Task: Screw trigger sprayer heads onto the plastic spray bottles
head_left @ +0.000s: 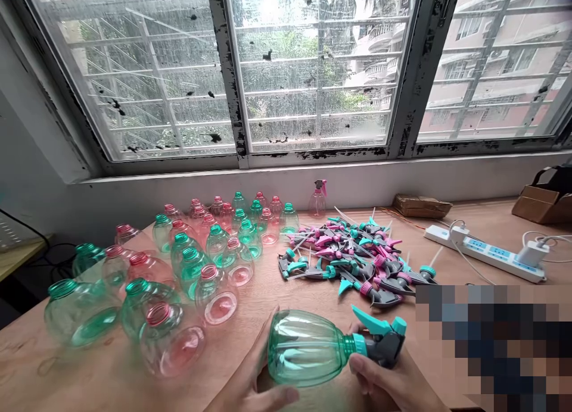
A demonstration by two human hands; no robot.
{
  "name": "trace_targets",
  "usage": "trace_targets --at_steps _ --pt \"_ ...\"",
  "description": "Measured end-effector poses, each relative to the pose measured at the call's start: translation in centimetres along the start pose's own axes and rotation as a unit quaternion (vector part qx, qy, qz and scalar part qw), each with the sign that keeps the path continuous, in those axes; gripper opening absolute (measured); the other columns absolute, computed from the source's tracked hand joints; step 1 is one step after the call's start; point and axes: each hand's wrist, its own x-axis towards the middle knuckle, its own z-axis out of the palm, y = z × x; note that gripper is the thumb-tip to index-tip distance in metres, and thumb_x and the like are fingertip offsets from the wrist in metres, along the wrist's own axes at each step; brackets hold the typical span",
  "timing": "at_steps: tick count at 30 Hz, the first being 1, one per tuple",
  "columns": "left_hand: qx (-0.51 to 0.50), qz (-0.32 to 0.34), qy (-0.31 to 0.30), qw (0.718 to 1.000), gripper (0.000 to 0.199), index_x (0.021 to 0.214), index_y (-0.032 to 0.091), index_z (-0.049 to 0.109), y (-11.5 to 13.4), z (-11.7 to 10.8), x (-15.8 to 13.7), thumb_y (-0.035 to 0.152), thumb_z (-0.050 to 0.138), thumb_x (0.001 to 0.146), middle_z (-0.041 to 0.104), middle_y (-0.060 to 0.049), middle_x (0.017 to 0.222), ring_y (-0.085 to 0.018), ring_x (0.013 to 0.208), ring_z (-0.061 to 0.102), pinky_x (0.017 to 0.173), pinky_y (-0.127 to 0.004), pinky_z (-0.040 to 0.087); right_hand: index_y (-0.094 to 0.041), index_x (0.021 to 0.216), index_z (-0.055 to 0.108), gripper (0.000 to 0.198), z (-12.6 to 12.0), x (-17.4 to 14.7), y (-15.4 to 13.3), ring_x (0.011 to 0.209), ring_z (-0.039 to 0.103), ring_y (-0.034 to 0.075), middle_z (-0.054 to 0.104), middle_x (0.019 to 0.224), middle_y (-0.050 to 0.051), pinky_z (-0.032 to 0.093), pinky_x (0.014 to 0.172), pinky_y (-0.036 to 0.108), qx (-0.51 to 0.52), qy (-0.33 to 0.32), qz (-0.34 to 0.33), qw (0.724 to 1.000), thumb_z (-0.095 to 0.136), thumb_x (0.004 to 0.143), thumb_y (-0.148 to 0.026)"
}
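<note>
While my left hand [252, 379] cups the base of the green bottle [308, 347], it lies sideways above the table [277, 299]. My right hand [384, 382] grips its neck and sprayer [379, 334], fingers closed.

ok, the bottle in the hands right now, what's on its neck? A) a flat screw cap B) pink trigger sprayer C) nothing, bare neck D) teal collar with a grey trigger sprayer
D: the green bottle lies on its side between the left hand and right hand, and a grey trigger sprayer with a teal lever and collar sits on its neck.
</note>
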Motion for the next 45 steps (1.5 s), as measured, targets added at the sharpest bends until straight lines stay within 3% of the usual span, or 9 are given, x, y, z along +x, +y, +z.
trace_targets --at_steps 7,9,12,14,21,26,29,41,45 --pt "0.018 0.011 0.026 0.999 0.110 0.156 0.035 -0.001 -0.19 0.05 -0.16 0.042 0.078 0.080 0.026 -0.002 0.167 -0.031 0.153 0.020 0.126 -0.046 0.004 -0.018 0.096 0.064 0.052 0.06 -0.01 0.03 0.045 0.050 0.013 0.058 0.053 -0.005 0.043 0.047 0.026 0.003 0.006 0.010 1.000 0.082 0.069 -0.059" --pt "0.002 0.010 0.015 1.000 0.110 0.157 0.034 0.004 -0.17 -0.07 -0.21 0.046 0.079 0.078 0.029 -0.003 0.166 -0.031 0.153 0.021 0.126 -0.047 0.007 -0.019 0.093 0.065 0.052 0.15 -0.02 -0.01 0.045 0.050 0.012 0.057 0.053 -0.006 0.044 0.047 0.027 0.002 0.003 0.011 1.000 0.081 0.068 -0.060" --pt "-0.006 0.008 0.001 1.000 0.092 0.156 0.031 0.019 0.01 -0.17 -0.19 0.049 0.072 0.083 0.038 -0.006 0.162 -0.031 0.150 0.029 0.126 -0.047 0.016 -0.019 0.092 0.065 0.051 0.25 -0.04 -0.13 0.044 0.049 0.012 0.056 0.053 -0.006 0.044 0.047 0.027 0.003 0.001 0.011 1.000 0.082 0.068 -0.060" --pt "0.001 0.000 0.002 1.000 0.087 0.156 0.031 0.024 0.16 -0.13 -0.16 0.045 0.072 0.084 0.036 -0.005 0.163 -0.031 0.150 0.029 0.125 -0.045 0.017 -0.019 0.096 0.063 0.051 0.24 -0.06 -0.21 0.045 0.050 0.013 0.057 0.054 -0.006 0.044 0.047 0.027 0.006 0.002 0.007 1.000 0.082 0.069 -0.058" --pt "0.013 -0.008 -0.002 1.000 0.106 0.155 0.037 -0.006 0.38 0.16 -0.49 0.041 0.073 0.085 0.020 0.001 0.168 -0.028 0.155 0.015 0.127 -0.045 0.007 -0.020 0.101 0.060 0.051 0.13 -0.10 -0.45 0.047 0.051 0.013 0.058 0.054 -0.006 0.044 0.048 0.027 0.011 -0.002 0.007 1.000 0.082 0.072 -0.055" --pt "0.014 0.028 0.004 0.999 0.098 0.156 0.036 0.007 -0.21 -0.30 -0.41 0.052 0.070 0.083 0.017 0.000 0.169 -0.030 0.155 0.014 0.127 -0.045 0.006 -0.017 0.092 0.065 0.050 0.33 -0.16 -0.76 0.048 0.049 0.011 0.056 0.055 -0.006 0.045 0.049 0.026 0.003 -0.015 0.020 1.000 0.082 0.069 -0.059" --pt "0.029 0.018 0.008 0.999 0.090 0.156 0.034 0.016 -0.34 -0.38 -0.30 0.047 0.070 0.085 0.016 0.000 0.169 -0.029 0.155 0.014 0.127 -0.044 0.007 -0.018 0.095 0.065 0.050 0.29 -0.16 -0.76 0.048 0.049 0.011 0.056 0.055 -0.006 0.044 0.049 0.026 0.008 -0.015 0.017 1.000 0.082 0.070 -0.057" --pt "0.041 0.007 0.016 0.999 0.105 0.156 0.037 0.001 0.05 0.05 -0.26 0.046 0.075 0.082 0.019 0.002 0.169 -0.028 0.154 0.016 0.127 -0.042 0.003 -0.018 0.100 0.062 0.048 -0.21 0.00 0.00 0.047 0.051 0.012 0.059 0.055 -0.006 0.043 0.048 0.026 0.016 -0.003 0.006 1.000 0.083 0.072 -0.052" --pt "0.032 -0.001 0.009 0.999 0.096 0.156 0.035 0.003 -0.06 -0.31 -0.43 0.050 0.067 0.086 0.021 0.001 0.168 -0.028 0.155 0.012 0.127 -0.042 0.007 -0.018 0.099 0.063 0.048 -0.23 0.06 0.09 0.048 0.051 0.012 0.058 0.055 -0.006 0.044 0.049 0.026 0.005 -0.014 0.007 1.000 0.082 0.073 -0.054"
